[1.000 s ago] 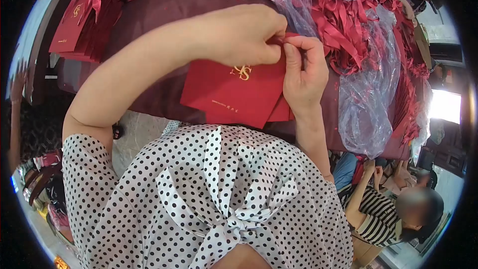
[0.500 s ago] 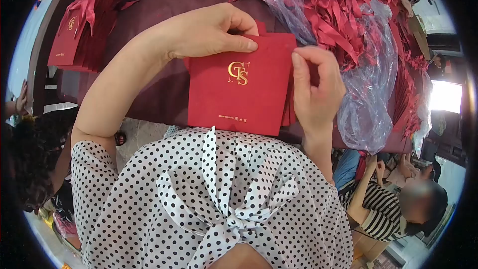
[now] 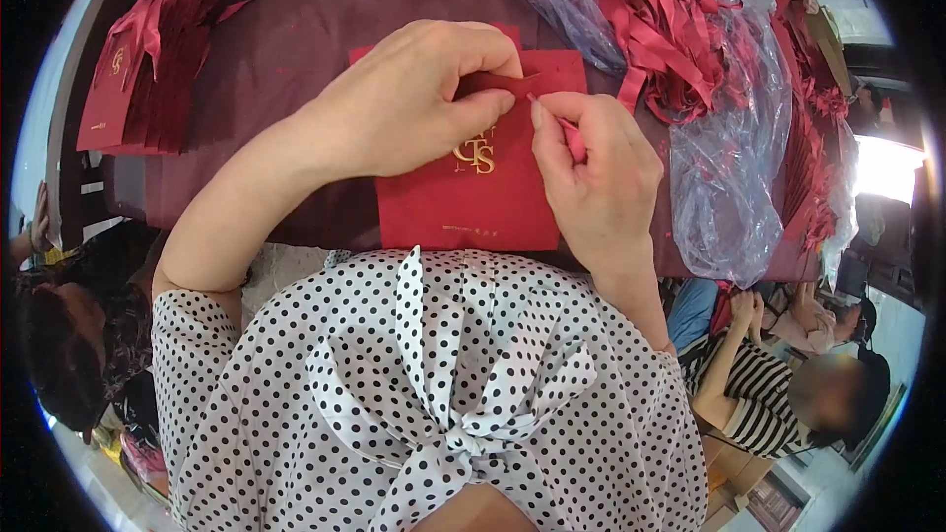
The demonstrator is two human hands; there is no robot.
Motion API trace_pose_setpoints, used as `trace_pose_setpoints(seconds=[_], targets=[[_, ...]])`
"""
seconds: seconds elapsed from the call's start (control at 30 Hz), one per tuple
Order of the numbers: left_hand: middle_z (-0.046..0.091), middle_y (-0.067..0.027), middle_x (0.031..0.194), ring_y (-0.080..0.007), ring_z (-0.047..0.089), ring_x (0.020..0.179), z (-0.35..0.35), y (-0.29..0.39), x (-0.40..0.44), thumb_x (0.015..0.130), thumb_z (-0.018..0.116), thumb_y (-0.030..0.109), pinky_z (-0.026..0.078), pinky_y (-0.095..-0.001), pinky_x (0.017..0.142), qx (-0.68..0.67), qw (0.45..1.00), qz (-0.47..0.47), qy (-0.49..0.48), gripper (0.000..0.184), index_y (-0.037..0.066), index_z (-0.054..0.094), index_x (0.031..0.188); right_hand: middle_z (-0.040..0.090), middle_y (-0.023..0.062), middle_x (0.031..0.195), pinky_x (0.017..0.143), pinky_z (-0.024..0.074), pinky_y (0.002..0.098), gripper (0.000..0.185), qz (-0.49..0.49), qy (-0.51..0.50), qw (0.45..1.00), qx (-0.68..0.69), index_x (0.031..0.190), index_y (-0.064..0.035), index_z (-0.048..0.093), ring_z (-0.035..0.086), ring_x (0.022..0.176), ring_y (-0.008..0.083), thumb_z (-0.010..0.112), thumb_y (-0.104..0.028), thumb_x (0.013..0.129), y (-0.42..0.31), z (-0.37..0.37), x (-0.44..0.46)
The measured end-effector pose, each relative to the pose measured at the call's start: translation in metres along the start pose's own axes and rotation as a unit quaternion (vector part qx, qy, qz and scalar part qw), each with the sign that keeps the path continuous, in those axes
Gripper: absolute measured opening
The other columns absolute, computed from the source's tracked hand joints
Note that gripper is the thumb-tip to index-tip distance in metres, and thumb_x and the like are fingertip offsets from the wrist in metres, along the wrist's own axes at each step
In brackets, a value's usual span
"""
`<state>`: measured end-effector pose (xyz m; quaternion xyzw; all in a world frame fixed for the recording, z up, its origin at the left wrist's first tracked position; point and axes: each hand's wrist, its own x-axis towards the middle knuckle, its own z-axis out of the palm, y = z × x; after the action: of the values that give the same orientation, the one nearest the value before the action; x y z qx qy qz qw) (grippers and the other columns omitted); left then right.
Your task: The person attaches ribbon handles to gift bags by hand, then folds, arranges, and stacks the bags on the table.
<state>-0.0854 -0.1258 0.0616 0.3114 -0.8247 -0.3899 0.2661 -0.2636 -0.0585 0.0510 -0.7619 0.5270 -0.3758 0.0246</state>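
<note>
A small red paper gift bag (image 3: 424, 207) with gold lettering lies on the table before me, with other red bags showing behind its top edge. My left hand (image 3: 434, 89) pinches the bag's upper edge, thumb on the front and fingers behind the edge or inside the opening; its fingertips are partly hidden. Close to that edge, my right hand (image 3: 606, 163) is closed in a pinch on the tip of a pink-red ribbon (image 3: 573, 141). Part of the ribbon shows inside its curled fingers. Thumb and fingertips of the two hands nearly meet.
Finished-looking red bags with ribbon handles (image 3: 138, 79) stand stacked at the left. Clear plastic wrap (image 3: 729, 207) and a heap of red ribbons (image 3: 670, 49) cover the table's right side. A person in a striped top (image 3: 759, 399) sits at the lower right.
My right hand has moved left from the bag's side to its top edge, and a ribbon now shows in it. My left hand has shifted slightly, covering part of the logo.
</note>
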Motion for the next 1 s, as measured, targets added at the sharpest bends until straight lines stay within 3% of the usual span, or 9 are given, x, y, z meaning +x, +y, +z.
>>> trace_pose_setpoints(seconds=[0.13, 0.27, 0.33, 0.37, 0.5, 0.57, 0.67, 0.8, 1.0], targets=[[0.054, -0.0105, 0.076, -0.0283, 0.052, 0.072, 0.011, 0.008, -0.006, 0.078, 0.062, 0.002, 0.038, -0.033, 0.071, 0.102, 0.991, 0.079, 0.043, 0.013, 0.001, 0.056, 0.089, 0.059, 0.0092, 0.075, 0.062, 0.0485, 0.0329, 0.015, -0.047, 0.019, 0.999, -0.02, 0.084, -0.0018, 0.056, 0.059, 0.068, 0.0277, 0.067, 0.002, 0.075, 0.002, 0.004, 0.001], [0.054, -0.0114, 0.076, -0.0297, 0.052, 0.071, 0.001, 0.015, -0.008, 0.082, 0.06, 0.005, 0.04, -0.034, 0.07, 0.093, 0.989, 0.108, 0.05, 0.01, 0.0, 0.057, 0.091, 0.062, 0.0118, 0.079, 0.061, 0.0501, 0.0316, 0.02, 0.199, -0.038, 0.939, 0.277, 0.095, -0.0018, 0.058, 0.061, 0.066, 0.0252, 0.07, -0.006, 0.079, 0.004, -0.009, 0.0], [0.055, -0.0101, 0.076, -0.0228, 0.056, 0.071, -0.012, 0.015, -0.006, 0.088, 0.057, 0.008, 0.042, -0.0318, 0.067, -0.006, 0.994, 0.071, -0.079, 0.012, -0.001, 0.058, 0.095, 0.063, 0.0118, 0.078, 0.059, 0.0501, 0.0312, 0.024, 0.118, -0.075, 0.978, 0.153, 0.101, -0.0024, 0.06, 0.063, 0.067, 0.0232, 0.07, -0.008, 0.08, -0.001, -0.019, 0.002], [0.057, -0.0073, 0.077, -0.0133, 0.056, 0.072, -0.024, 0.021, -0.003, 0.092, 0.053, 0.009, 0.043, -0.0284, 0.064, -0.028, 0.985, -0.078, -0.153, 0.013, -0.002, 0.059, 0.097, 0.063, 0.0116, 0.079, 0.059, 0.0501, 0.0307, 0.025, 0.08, -0.099, 0.986, 0.112, 0.101, -0.0022, 0.06, 0.064, 0.068, 0.0228, 0.07, -0.008, 0.08, 0.001, -0.02, 0.0], [0.057, -0.004, 0.072, -0.0089, 0.053, 0.069, -0.03, 0.019, 0.013, 0.087, 0.058, 0.006, 0.044, -0.0266, 0.062, -0.178, 0.97, -0.105, -0.126, 0.012, -0.003, 0.061, 0.094, 0.063, 0.0104, 0.082, 0.06, 0.0503, 0.0303, 0.02, 0.033, -0.081, 0.987, 0.131, 0.095, -0.0027, 0.06, 0.064, 0.069, 0.0221, 0.071, -0.005, 0.078, -0.008, -0.028, 0.001], [0.059, -0.0064, 0.074, -0.0112, 0.055, 0.068, -0.036, 0.024, 0.022, 0.081, 0.063, 0.004, 0.044, -0.0275, 0.061, -0.067, 0.967, -0.035, -0.242, 0.017, -0.002, 0.06, 0.097, 0.063, 0.01, 0.082, 0.06, 0.0505, 0.0305, 0.02, 0.028, -0.076, 0.989, 0.128, 0.093, -0.0029, 0.059, 0.064, 0.069, 0.022, 0.071, -0.004, 0.077, -0.013, -0.027, 0.0], [0.055, -0.0102, 0.078, -0.0255, 0.057, 0.069, -0.014, 0.015, 0.02, 0.074, 0.067, 0.005, 0.045, -0.0336, 0.058, 0.035, 0.968, 0.241, -0.057, 0.016, 0.001, 0.061, 0.088, 0.062, 0.0097, 0.081, 0.059, 0.0503, 0.0303, 0.02, 0.024, -0.067, 0.99, 0.125, 0.093, -0.0027, 0.06, 0.063, 0.069, 0.0217, 0.072, -0.003, 0.077, -0.01, -0.027, -0.005], [0.049, -0.0059, 0.08, -0.0246, 0.054, 0.075, -0.019, 0.026, 0.01, 0.074, 0.068, 0.008, 0.04, -0.0348, 0.069, 0.166, 0.957, 0.207, -0.117, 0.013, 0.003, 0.061, 0.084, 0.062, 0.0101, 0.08, 0.059, 0.0499, 0.0302, 0.02, 0.061, -0.071, 0.984, 0.149, 0.092, -0.0023, 0.061, 0.063, 0.069, 0.0222, 0.072, -0.002, 0.076, -0.013, -0.031, -0.01], [0.048, -0.0063, 0.076, -0.0252, 0.052, 0.074, -0.015, 0.009, 0.015, 0.073, 0.067, 0.007, 0.04, -0.0354, 0.066, 0.024, 0.957, 0.192, -0.219, 0.011, 0.003, 0.06, 0.079, 0.06, 0.0097, 0.076, 0.057, 0.0493, 0.0312, 0.022, 0.048, -0.086, 0.982, 0.16, 0.09, -0.002, 0.06, 0.06, 0.065, 0.0228, 0.074, -0.003, 0.074, -0.018, -0.031, -0.013]])
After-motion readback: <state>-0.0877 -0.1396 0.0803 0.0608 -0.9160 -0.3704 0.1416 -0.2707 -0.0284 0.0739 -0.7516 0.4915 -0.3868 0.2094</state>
